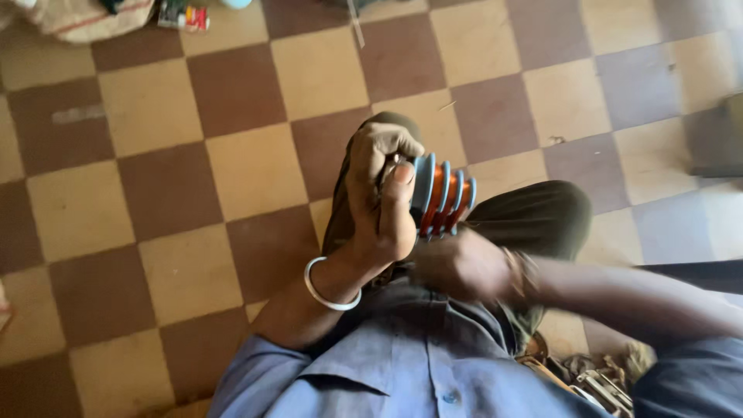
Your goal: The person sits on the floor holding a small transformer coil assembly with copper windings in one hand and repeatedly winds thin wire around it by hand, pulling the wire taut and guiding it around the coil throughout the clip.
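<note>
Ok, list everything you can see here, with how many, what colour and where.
spools: a stack, blue rims with orange winding, held in the left hand at centre
floor: one, brown and cream checkered tiles, all around
sack: one, tan, top left corner
metal parts: a few, brownish, blurred, bottom right
bangle: one, white, left wrist
shirt: one, blue, bottom
trousers: one, olive green, over the knees
left hand: one, gripping the spools
right hand: one, blurred, just under the spools

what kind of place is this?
Probably a small workshop or repair stall, indoors. Worn checkered tile floor, metal parts lying near the person's seat, and the left hand holding a stack of copper-wire spools; right hand blurred.
</note>
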### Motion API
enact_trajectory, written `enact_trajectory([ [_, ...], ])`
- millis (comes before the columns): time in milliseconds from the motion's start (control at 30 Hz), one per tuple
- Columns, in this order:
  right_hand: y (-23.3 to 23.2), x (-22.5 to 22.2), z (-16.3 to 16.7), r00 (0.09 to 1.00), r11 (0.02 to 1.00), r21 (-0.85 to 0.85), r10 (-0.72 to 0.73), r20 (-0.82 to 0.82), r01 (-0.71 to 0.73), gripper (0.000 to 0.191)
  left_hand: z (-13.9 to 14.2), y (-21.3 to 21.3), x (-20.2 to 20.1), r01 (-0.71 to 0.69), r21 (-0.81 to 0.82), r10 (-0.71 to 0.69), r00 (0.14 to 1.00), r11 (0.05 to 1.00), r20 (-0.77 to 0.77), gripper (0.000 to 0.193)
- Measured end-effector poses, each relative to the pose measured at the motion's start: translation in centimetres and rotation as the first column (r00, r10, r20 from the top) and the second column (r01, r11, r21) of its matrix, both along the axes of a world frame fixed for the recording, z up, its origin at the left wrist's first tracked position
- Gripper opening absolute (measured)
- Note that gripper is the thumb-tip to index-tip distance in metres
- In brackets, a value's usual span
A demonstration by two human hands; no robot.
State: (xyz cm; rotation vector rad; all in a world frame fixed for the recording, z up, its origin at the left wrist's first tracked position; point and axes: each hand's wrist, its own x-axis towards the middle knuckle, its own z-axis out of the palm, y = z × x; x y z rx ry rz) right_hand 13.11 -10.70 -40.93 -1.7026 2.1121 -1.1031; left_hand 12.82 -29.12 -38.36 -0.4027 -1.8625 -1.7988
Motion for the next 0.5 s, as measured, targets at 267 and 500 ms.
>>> enact_trajectory([
  [267,3.1,-10.6,6.0,0.607,0.880,-0.311,-0.474,-0.638,0.360,0.010,0.5,2.2,0.2,0.085,-0.009,-0.086,0.995,0.996,-0.041,0.023],
  [500,0.4,-0.3,-0.9,0.998,1.000,0.004,0.014,-0.053,-0.014,0.021,0.0,0.1,0.0,0.010,0.014,-0.010,1.000,1.000,0.012,0.025],
])
